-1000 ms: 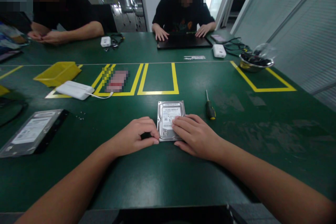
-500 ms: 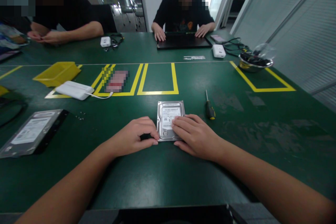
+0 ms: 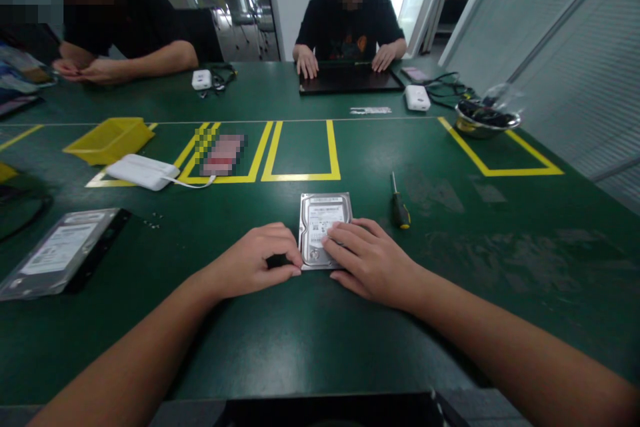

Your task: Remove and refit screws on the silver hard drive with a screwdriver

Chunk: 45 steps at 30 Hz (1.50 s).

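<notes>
A silver hard drive [image 3: 327,203] with a white label lies flat on the green table in front of me. My right hand [image 3: 367,257] holds its right side, the fingers laid over the label and the thumb by its lower edge. At the drive's lower left corner, my left hand [image 3: 273,257] is closed in a pinch, thumb and forefinger together against the side. Whatever those fingertips hold, if anything, is too small to make out. To the right of the drive lies a screwdriver [image 3: 401,210] with a black and yellow handle.
Left are another hard drive [image 3: 65,247] on a black bracket, several small screws [image 3: 154,220], a white power bank [image 3: 143,171], a phone [image 3: 224,155] and a yellow bin [image 3: 111,140]. A metal bowl [image 3: 487,121] stands far right. Two people sit opposite, one touching a dark panel [image 3: 350,79].
My right hand's fingers have shifted slightly left across the drive's label. My left hand and the drive stay put. The person opposite has moved their hands a little on the dark panel.
</notes>
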Available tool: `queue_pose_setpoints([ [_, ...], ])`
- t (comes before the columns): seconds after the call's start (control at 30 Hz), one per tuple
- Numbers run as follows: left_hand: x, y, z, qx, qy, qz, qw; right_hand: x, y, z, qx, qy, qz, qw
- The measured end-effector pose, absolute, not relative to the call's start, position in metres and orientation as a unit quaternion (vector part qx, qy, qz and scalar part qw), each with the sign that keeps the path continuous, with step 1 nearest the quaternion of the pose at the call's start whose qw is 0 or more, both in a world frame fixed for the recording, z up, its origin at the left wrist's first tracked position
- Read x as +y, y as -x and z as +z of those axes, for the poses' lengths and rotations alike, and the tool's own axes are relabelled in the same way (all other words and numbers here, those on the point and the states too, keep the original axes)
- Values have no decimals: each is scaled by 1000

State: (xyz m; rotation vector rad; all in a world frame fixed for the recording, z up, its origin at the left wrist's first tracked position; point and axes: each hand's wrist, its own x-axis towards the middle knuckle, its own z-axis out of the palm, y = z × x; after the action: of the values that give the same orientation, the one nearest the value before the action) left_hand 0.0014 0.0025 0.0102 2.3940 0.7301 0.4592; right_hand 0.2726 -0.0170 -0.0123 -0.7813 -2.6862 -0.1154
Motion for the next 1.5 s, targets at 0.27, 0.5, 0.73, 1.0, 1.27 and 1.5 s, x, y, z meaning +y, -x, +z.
queue_pose_setpoints([
  [0.27,0,-2,11,281,-895,174,299,-17,-273,-12,-946,275,-48,164],
  [0.5,1,-1,9,290,-891,172,305,-18,-273,-12,-946,278,-38,160],
  [0.73,0,-2,9,292,-889,172,309,-17,-280,-8,-933,280,-38,221],
  [1.0,0,-1,10,299,-887,169,310,-5,-302,8,-813,543,-159,138],
  [1.27,1,-2,7,300,-885,174,311,2,-314,10,-757,625,-191,7],
  [1.5,-1,0,8,295,-887,178,308,1,-314,11,-742,657,-123,-42],
])
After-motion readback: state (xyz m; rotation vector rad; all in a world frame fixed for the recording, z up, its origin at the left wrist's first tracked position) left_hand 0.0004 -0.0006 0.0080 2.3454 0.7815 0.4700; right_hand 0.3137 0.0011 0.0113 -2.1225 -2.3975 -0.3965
